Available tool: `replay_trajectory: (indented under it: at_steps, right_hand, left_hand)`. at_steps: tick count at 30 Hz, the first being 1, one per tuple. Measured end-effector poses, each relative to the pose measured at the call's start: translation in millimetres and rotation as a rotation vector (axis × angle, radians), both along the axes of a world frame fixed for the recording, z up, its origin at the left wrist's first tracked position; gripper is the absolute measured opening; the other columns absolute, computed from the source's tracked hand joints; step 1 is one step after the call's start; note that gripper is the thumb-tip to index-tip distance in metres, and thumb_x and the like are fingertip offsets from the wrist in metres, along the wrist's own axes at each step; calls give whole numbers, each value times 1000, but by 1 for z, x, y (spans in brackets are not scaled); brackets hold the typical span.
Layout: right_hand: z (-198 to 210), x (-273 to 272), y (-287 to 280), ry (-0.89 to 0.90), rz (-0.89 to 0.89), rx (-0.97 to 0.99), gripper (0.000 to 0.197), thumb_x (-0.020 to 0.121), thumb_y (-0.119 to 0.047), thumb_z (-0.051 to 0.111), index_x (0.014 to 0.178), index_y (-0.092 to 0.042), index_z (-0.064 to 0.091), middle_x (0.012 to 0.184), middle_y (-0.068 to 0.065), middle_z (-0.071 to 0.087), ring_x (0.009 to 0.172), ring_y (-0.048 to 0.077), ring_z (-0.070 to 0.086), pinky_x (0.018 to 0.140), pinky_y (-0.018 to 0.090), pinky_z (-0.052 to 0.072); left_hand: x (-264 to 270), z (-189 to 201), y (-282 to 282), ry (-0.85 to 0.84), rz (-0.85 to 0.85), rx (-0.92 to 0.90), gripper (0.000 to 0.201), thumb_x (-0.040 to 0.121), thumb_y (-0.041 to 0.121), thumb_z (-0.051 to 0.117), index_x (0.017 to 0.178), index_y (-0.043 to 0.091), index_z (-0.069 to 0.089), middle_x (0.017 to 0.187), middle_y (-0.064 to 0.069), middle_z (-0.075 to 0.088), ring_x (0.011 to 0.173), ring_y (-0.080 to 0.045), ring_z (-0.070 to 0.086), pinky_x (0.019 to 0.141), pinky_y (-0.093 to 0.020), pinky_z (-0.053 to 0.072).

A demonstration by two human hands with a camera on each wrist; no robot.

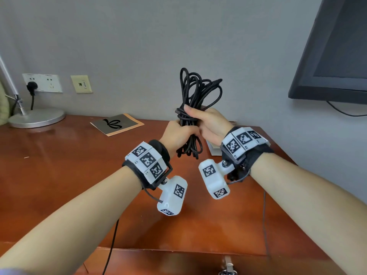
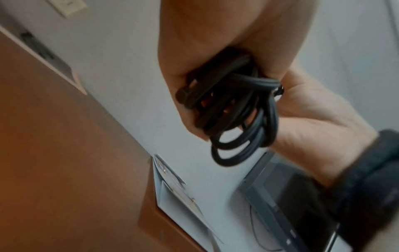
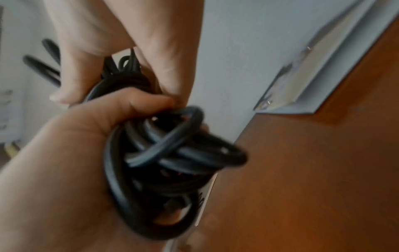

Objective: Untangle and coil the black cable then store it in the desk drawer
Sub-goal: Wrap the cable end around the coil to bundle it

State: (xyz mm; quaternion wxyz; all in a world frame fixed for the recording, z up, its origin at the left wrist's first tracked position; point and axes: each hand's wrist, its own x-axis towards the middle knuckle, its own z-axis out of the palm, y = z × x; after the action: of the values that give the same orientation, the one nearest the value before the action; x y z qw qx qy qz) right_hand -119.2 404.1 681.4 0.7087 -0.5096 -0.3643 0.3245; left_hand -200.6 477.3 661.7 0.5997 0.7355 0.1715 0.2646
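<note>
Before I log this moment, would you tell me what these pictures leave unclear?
- Black cable middle: hidden in the head view by the left hand and right hand gripping it.
- Whether the wrap is finished: both wrist views are motion-blurred.
- Desk drawer: cut off by the head view's bottom edge; its inside is unseen.

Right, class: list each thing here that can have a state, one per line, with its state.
Cable: bundled in loops, held above the desk.
Left hand: grips the bundle's middle.
Right hand: grips the bundle just above.
Drawer: looks closed.
Wall plug: plugged in.
Screen: dark.
Booklet: closed, flat on the desk.
</note>
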Motion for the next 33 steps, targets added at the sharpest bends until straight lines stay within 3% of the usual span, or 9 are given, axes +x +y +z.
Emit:
replay_trajectory:
  at_steps: [3,10,16,19,21,23,26,29,33]
  right_hand:
    - [1,2,2,54,11,9,12,91,-12,55,94,-3,64,91,9,65,81,15,66,76,25,56]
    - [2,-6,9,80,-130,-25,10,87,-6,58,80,-8,66,90,8,68,76,14,64,70,23,54]
    - [-3,-6,12,17,-293,-52,9,83,-4,62,74,-7,65,84,11,69,70,17,65,68,26,54]
    - [-5,-6,15,-26,-360,-63,10,79,-4,64,70,-8,66,82,12,70,75,22,66,78,33,55]
    - [-7,-2,12,-58,-406,-76,10,75,-5,67,66,-8,66,81,13,70,78,26,66,80,37,55]
    - [-8,5,7,-145,-476,-113,5,70,-7,70,66,-8,66,78,13,69,76,26,67,76,34,56]
    - [-12,11,-3,-364,-586,-223,9,70,-6,71,75,-6,64,71,5,63,64,16,60,59,24,50]
    - [-17,1,-2,-599,-539,-326,11,71,-6,71,77,-13,64,72,1,64,68,15,62,63,26,50]
    - [-19,-8,7,-708,-494,-380,19,72,-3,66,69,-19,56,68,3,63,68,22,63,61,34,51]
  left_hand:
    - [-2,5,-1,56,-72,9,13,75,-3,58,64,5,56,58,-7,51,46,-14,50,43,-19,43]
    - [1,-3,-9,26,-60,13,14,74,-4,56,64,6,54,59,-7,49,51,-16,47,47,-22,41]
    - [5,-7,-10,-1,-78,168,25,75,-8,52,59,10,48,57,-3,47,41,-1,45,44,-15,38]
    - [5,-7,-4,50,-168,155,14,78,-5,55,72,8,55,68,-6,55,61,-13,54,58,-23,45]
    - [-1,-1,5,187,-383,87,9,84,2,59,89,9,60,81,-4,65,74,-15,63,67,-21,51]
    - [-10,4,20,249,-510,-6,38,85,16,62,121,10,52,111,-4,66,101,-13,64,89,-22,51]
    - [-19,10,35,37,-255,-126,104,69,34,68,150,13,6,146,-16,37,132,-22,42,113,-37,30]
    - [-14,23,27,-132,-194,-161,113,72,23,74,149,21,-8,150,-18,29,132,-24,40,112,-45,30]
    - [-2,29,12,-212,-128,-53,111,65,29,80,148,32,7,151,-13,22,136,-24,33,108,-37,34]
